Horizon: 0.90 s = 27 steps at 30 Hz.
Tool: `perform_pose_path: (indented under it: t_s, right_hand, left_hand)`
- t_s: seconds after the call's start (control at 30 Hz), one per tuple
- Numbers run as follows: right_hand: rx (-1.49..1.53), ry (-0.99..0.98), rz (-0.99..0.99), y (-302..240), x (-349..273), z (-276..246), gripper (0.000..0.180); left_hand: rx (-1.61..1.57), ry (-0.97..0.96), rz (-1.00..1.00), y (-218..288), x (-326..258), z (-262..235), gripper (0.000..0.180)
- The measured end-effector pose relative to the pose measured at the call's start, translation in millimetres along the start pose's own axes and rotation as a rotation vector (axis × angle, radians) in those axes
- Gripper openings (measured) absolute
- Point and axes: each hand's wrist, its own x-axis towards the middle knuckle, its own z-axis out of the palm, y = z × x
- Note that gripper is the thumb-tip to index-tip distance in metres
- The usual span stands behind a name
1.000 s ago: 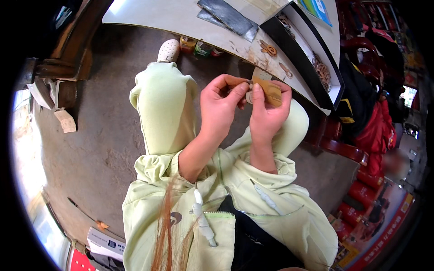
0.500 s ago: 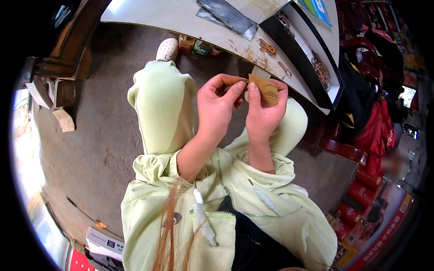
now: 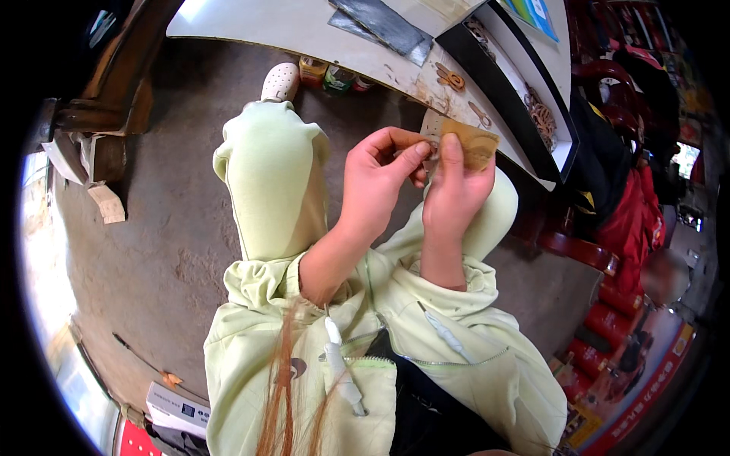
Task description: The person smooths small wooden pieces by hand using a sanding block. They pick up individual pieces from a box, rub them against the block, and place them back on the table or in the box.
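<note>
My right hand (image 3: 456, 182) grips a tan square of sandpaper (image 3: 477, 144) between the thumb on its near face and the fingers behind. Darker worn marks show across that sheet. Close beside it, my left hand (image 3: 372, 178) is closed in a pinch, thumb against forefinger. A small dark piece (image 3: 433, 144) shows at those fingertips, mostly hidden and too small to name. Both hands are held above my right knee, just short of the table edge.
On the white table (image 3: 258, 26) lie dark grey sheets (image 3: 380, 26), small brown looped pieces (image 3: 450, 77) and a long black box (image 3: 506, 95) holding more brown pieces. Bottles (image 3: 337, 80) stand under the table edge. Red chairs (image 3: 582, 254) are at the right.
Both hands have shifted a little to the right. The sandpaper has turned, so its face shows at a different angle; both grips stay closed.
</note>
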Motion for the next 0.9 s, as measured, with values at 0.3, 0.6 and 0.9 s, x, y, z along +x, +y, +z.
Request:
perform_pose_path:
  t_s: [0.3,0.6,0.9]
  right_hand:
    - [0.189,-0.033,0.107,2,6,-12,0.029]
    - [0.053,0.048,0.057,1,5,-5,0.033]
    - [-0.077,-0.041,0.017,3,1,-8,0.028]
  left_hand:
    - [-0.044,0.024,0.011,4,4,-3,0.014]
    - [-0.061,0.056,0.036,6,4,1,0.015]
    - [-0.108,0.034,0.061,-1,6,-6,0.016]
